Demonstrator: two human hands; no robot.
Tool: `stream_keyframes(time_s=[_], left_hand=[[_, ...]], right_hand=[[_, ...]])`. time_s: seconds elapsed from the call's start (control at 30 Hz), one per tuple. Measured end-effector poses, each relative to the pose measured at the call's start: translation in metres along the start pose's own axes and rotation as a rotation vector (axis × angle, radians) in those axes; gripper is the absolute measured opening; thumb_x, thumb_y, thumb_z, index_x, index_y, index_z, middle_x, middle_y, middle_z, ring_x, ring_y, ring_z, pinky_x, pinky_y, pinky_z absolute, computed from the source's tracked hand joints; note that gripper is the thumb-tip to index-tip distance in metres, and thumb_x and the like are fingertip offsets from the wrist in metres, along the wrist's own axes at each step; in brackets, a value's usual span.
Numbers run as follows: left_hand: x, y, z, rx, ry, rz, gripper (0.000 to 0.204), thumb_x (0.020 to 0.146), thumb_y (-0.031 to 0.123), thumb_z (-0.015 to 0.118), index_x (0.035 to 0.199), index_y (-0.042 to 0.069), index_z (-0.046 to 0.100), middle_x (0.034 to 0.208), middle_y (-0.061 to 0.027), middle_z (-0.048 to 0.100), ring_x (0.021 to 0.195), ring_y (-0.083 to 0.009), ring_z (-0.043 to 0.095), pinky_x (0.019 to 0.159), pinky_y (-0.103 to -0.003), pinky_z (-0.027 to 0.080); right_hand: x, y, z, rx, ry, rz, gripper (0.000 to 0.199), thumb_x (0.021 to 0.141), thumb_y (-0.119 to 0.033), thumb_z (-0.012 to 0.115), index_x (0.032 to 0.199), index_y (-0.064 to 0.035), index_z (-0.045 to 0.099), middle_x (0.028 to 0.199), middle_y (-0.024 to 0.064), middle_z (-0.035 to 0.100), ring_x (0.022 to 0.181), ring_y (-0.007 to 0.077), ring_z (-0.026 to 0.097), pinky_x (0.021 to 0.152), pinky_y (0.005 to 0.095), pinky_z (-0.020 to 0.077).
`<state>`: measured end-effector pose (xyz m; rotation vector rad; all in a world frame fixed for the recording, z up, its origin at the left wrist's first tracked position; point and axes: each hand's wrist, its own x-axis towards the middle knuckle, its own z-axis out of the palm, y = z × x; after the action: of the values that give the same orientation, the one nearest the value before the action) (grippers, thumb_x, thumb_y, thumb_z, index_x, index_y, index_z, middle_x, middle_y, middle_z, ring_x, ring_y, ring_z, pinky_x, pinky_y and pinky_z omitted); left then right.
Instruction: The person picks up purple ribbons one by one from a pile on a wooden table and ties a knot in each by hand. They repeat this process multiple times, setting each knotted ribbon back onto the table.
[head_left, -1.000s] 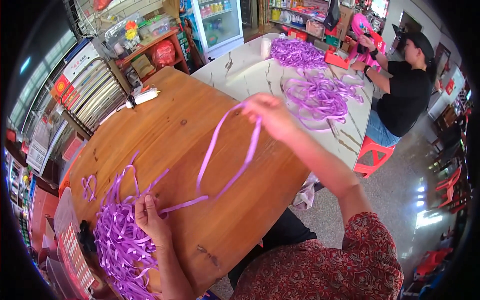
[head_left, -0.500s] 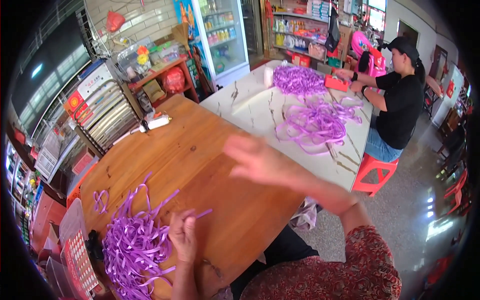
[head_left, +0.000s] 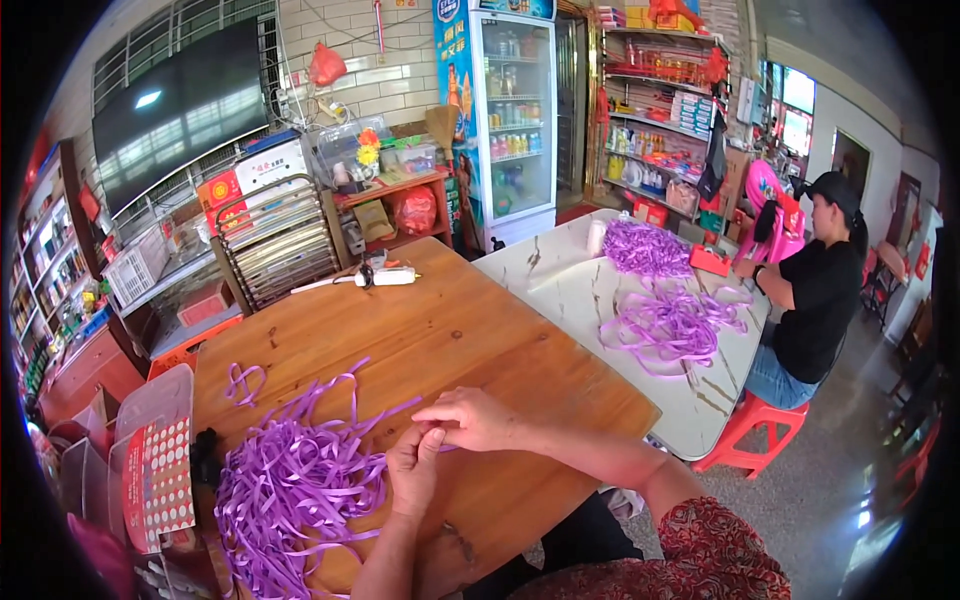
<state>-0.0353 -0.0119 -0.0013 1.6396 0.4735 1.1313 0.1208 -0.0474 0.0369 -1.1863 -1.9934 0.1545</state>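
A large loose heap of purple ribbon (head_left: 290,490) lies at the near left of the wooden table. Just right of it, my left hand (head_left: 410,470) is closed in a pinch on a ribbon, and a short purple end shows beside its thumb. My right hand (head_left: 475,420) reaches across from the right, its fingers pressed together against the left fingertips. What the right fingers hold is hidden between the two hands. A small separate loop of ribbon (head_left: 246,383) rests beyond the heap.
A white power strip (head_left: 385,276) lies at the wooden table's (head_left: 480,320) far edge. On the adjoining marble-patterned table (head_left: 540,265) are more purple ribbons (head_left: 665,325) and a red box (head_left: 710,260). There a person in black (head_left: 825,260) sits on a red stool (head_left: 755,435). Clear plastic containers (head_left: 160,400) stand at left.
My right hand has swung in from above the table's middle to meet my left hand. The left hand keeps its pinch beside the heap. The view has shifted, showing more of the room.
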Motion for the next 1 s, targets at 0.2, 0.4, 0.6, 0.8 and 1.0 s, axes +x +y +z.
stream_keyframes(time_s=[0.2, 0.4, 0.6, 0.8, 1.0], left_hand=[[-0.002, 0.01, 0.007, -0.323, -0.01, -0.164, 0.022, 0.094, 0.02, 0.055, 0.104, 0.002, 0.062, 0.075, 0.0012, 0.056, 0.06, -0.0068, 0.048, 0.056, -0.022, 0.041], [0.002, -0.002, 0.01, -0.373, 0.128, -0.061, 0.026, 0.097, 0.026, 0.049, 0.106, 0.003, 0.059, 0.077, 0.0001, 0.057, 0.066, -0.0081, 0.051, 0.06, -0.022, 0.043], [0.002, -0.025, -0.009, -0.458, 0.215, -0.101, 0.029, 0.096, 0.03, 0.05, 0.101, 0.003, 0.06, 0.088, 0.0, 0.059, 0.079, -0.0085, 0.053, 0.07, -0.024, 0.043], [0.006, -0.018, -0.007, -0.569, 0.162, -0.18, 0.028, 0.095, 0.03, 0.051, 0.102, 0.004, 0.06, 0.098, -0.0032, 0.061, 0.087, -0.0121, 0.057, 0.075, -0.027, 0.045], [0.008, -0.008, 0.003, -0.684, 0.136, -0.177, 0.029, 0.095, 0.03, 0.051, 0.104, 0.004, 0.059, 0.098, -0.0045, 0.061, 0.094, -0.0153, 0.055, 0.084, -0.032, 0.043]], right_hand=[[0.002, 0.008, 0.019, 0.454, 0.224, 0.136, 0.025, 0.087, -0.014, 0.063, 0.11, -0.0029, 0.063, 0.081, 0.0051, 0.066, 0.066, 0.0111, 0.059, 0.06, 0.0277, 0.05], [0.005, -0.002, 0.033, 0.997, 0.057, 0.492, 0.03, 0.094, -0.022, 0.056, 0.117, -0.0041, 0.059, 0.079, -0.0016, 0.057, 0.06, 0.0046, 0.047, 0.053, 0.0172, 0.041], [0.006, 0.011, 0.076, 1.178, 0.104, 0.574, 0.035, 0.092, -0.035, 0.057, 0.113, -0.007, 0.062, 0.084, -0.0037, 0.056, 0.073, 0.0037, 0.047, 0.059, 0.0208, 0.0395], [0.005, 0.022, 0.069, 1.396, 0.037, 0.658, 0.031, 0.09, -0.036, 0.06, 0.109, -0.0119, 0.064, 0.086, -0.0059, 0.057, 0.074, 0.0036, 0.047, 0.062, 0.021, 0.0377], [0.005, 0.018, 0.067, 1.521, 0.071, 0.683, 0.031, 0.087, -0.035, 0.064, 0.111, -0.0151, 0.062, 0.087, -0.0084, 0.058, 0.073, 0.0034, 0.047, 0.062, 0.0219, 0.0382]])
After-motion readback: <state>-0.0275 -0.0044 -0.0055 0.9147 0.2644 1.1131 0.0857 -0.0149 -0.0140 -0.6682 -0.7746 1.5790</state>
